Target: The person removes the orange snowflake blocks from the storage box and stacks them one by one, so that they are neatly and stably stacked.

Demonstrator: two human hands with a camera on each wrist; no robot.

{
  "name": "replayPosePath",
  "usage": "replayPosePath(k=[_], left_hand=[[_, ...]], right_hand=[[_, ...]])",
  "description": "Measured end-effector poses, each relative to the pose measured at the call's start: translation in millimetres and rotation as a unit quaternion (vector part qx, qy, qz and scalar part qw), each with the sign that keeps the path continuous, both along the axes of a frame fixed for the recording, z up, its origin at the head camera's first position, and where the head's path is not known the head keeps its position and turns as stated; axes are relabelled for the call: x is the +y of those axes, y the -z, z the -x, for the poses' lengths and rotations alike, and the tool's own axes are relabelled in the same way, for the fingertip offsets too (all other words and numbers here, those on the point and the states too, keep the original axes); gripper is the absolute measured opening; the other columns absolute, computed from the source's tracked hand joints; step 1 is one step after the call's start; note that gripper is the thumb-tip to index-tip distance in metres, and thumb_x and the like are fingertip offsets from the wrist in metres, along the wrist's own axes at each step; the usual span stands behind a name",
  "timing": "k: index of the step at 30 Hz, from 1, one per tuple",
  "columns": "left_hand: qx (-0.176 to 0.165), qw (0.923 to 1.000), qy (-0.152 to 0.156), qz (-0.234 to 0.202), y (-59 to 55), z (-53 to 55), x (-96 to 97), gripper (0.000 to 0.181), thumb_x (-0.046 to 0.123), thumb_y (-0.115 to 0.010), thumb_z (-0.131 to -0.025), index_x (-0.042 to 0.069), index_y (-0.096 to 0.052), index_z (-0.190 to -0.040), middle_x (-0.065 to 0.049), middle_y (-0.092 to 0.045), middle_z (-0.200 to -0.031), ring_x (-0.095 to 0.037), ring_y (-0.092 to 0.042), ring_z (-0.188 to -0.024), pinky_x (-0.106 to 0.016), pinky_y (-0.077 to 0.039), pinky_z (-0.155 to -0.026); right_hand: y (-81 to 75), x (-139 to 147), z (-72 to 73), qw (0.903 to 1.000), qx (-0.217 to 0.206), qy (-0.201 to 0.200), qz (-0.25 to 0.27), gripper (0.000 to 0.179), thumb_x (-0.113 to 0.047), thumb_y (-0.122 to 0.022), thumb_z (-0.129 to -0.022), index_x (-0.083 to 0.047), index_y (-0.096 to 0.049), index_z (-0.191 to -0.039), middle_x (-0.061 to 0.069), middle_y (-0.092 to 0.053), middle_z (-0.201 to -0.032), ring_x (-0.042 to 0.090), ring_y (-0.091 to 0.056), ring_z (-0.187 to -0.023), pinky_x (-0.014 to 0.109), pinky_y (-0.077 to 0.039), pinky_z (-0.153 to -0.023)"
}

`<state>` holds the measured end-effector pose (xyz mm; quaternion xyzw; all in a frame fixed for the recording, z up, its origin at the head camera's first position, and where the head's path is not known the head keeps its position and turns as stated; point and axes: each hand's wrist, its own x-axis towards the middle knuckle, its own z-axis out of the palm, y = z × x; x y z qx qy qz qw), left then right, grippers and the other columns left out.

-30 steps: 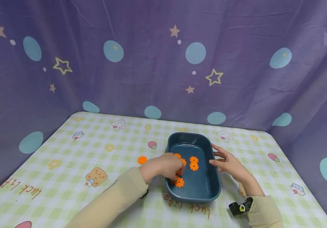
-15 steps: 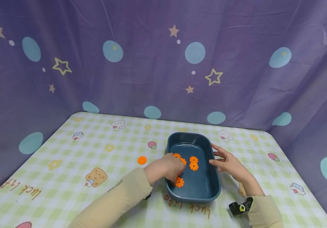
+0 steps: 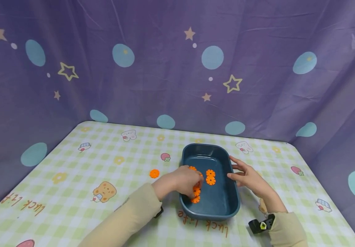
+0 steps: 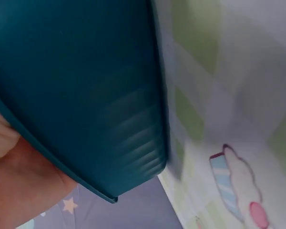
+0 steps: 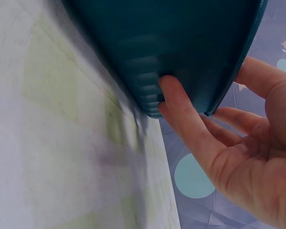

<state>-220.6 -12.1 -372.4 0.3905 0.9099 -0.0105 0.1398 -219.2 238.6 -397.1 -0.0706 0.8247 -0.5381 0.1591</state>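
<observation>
A dark blue oblong basin (image 3: 209, 216) holds several orange notched plastic discs (image 3: 210, 180). My left hand (image 3: 185, 180) reaches over its left rim, fingers curled down and pinching at an orange disc (image 3: 197, 191) low inside the left wall. The fingertips are partly hidden. In the left wrist view, the left hand (image 4: 31, 183) shows behind the basin's rim, with its fingers out of sight. My right hand (image 3: 250, 180) holds the right side of the basin, thumb at the rim. In the right wrist view, fingers (image 5: 181, 107) of that hand lie against the outer wall.
One more orange disc (image 3: 154, 173) lies on the checked tablecloth (image 3: 146, 147) left of the basin. Behind the table hangs a purple curtain (image 3: 165, 79) with stars and ovals.
My left hand dips lower into the basin, then lifts slightly; a disc shows by its fingertips and the disc below has shifted. The right hand and basin stay put.
</observation>
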Motion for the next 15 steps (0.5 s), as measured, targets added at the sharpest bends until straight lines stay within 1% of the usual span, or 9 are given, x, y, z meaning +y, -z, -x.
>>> replayPosePath(k=[4, 9, 12, 15], left_hand=[[0.002, 0.9982, 0.014, -0.059, 2.9, 0.2, -5.1, 0.023, 0.031, -0.075, -0.071, 0.028, -0.062, -0.090, 0.012, -0.049, -0.084, -0.006, -0.047, -0.074, -0.031, -0.036, -0.079], [0.010, 0.9922, 0.032, -0.120, 4.1, 0.1, -10.7, 0.024, 0.030, -0.073, -0.073, 0.027, -0.065, -0.095, 0.012, -0.052, -0.088, -0.005, -0.046, -0.076, -0.024, -0.035, -0.075], [0.011, 0.9882, 0.033, -0.149, 5.6, 0.6, -13.2, 0.024, 0.028, -0.071, -0.073, 0.027, -0.065, -0.096, 0.012, -0.051, -0.089, -0.005, -0.045, -0.076, -0.022, -0.036, -0.074], [-0.002, 0.9839, 0.029, -0.176, 7.2, 1.2, -15.0, 0.026, 0.027, -0.071, -0.073, 0.028, -0.065, -0.098, 0.012, -0.050, -0.090, -0.005, -0.046, -0.078, -0.021, -0.038, -0.075]], right_hand=[[0.3, 0, 0.3, 1.0000, 0.001, 0.000, -0.001, 0.073, -0.025, -0.062, -0.086, -0.021, -0.020, -0.146, 0.025, -0.031, -0.140, 0.028, -0.054, -0.109, 0.036, -0.052, -0.072], [0.2, 0, -0.1, 1.0000, 0.002, 0.001, -0.001, 0.073, -0.025, -0.062, -0.085, -0.021, -0.021, -0.146, 0.025, -0.032, -0.139, 0.028, -0.055, -0.107, 0.036, -0.052, -0.072], [0.4, 0, -0.2, 1.0000, 0.001, -0.001, 0.001, 0.073, -0.025, -0.062, -0.085, -0.021, -0.020, -0.146, 0.025, -0.031, -0.139, 0.028, -0.055, -0.108, 0.036, -0.052, -0.072], [0.9, 0, -0.1, 1.0000, 0.001, -0.002, 0.003, 0.073, -0.024, -0.062, -0.086, -0.020, -0.020, -0.146, 0.025, -0.031, -0.139, 0.028, -0.055, -0.108, 0.036, -0.052, -0.072]])
